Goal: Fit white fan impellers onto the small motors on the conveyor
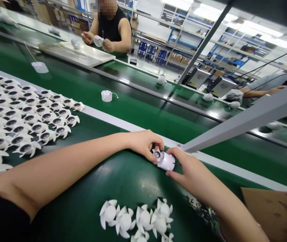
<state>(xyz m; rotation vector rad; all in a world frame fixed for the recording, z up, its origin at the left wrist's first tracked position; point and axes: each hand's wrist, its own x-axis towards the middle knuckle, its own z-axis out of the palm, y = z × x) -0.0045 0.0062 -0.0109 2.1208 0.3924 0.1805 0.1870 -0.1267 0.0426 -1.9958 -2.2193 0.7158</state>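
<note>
My left hand (143,143) and my right hand (186,168) meet over the green mat, both closed on one small white fan motor housing (166,162). The left fingers pinch its front end, where a round dark hub with a shaft faces left. The right fingers grip its rounded back end. Several loose white fan blades (138,220) lie on the mat just in front of me. A large group of white fan blades with dark centres (19,117) lies in rows at the left.
A green conveyor belt (138,107) runs behind my mat, carrying a small white round part (106,95) and a white cup (40,67). A grey metal bar (246,119) slants across the right. A cardboard box (274,211) sits at lower right. Other people work across the belt.
</note>
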